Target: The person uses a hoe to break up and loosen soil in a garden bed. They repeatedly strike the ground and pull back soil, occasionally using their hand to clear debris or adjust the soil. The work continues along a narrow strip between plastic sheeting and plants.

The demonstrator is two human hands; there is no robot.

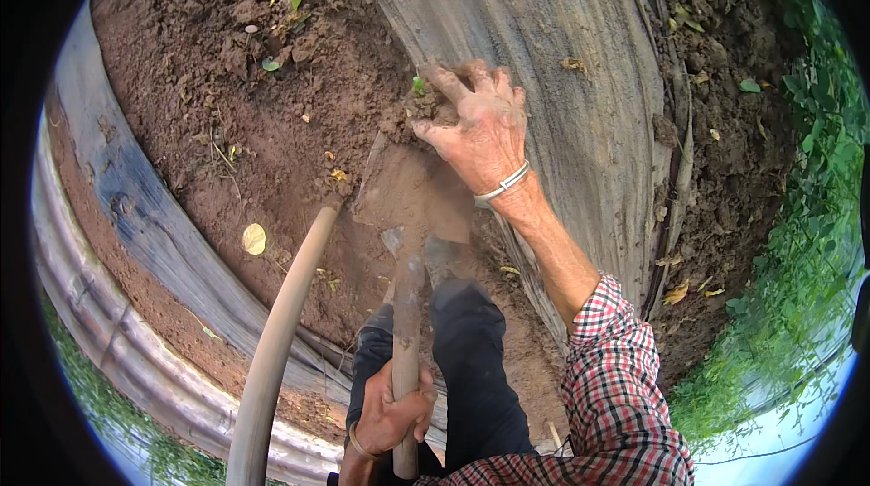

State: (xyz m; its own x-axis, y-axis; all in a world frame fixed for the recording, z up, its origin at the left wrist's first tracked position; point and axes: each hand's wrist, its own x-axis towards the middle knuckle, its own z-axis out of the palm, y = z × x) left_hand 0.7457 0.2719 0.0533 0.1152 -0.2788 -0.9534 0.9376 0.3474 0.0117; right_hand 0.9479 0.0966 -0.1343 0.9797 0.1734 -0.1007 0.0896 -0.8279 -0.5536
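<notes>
My left hand [394, 408], low in the view, is closed around the wooden handle [408, 323] of a shovel. Its broad, soil-coated blade [418, 187] lies ahead of my legs, blurred in part. Above the blade's far right corner, my right hand [482, 122] is palm down with its fingers curved around loose brown soil [428, 105]. A small green leaf sticks to that soil. The right fingertips reach over the edge of a dusty, wrinkled grey ground sheet [544, 44]. What lies under the right palm is hidden.
Another wooden pole [285, 343] slants up at the left, its far end at the soil. Crumbly earth [204, 99] with scattered leaves spreads ahead. A second grey sheet strip [146, 180] and a shiny ribbed sheet [136, 343] curve along the left. Green plants [802, 241] line the right.
</notes>
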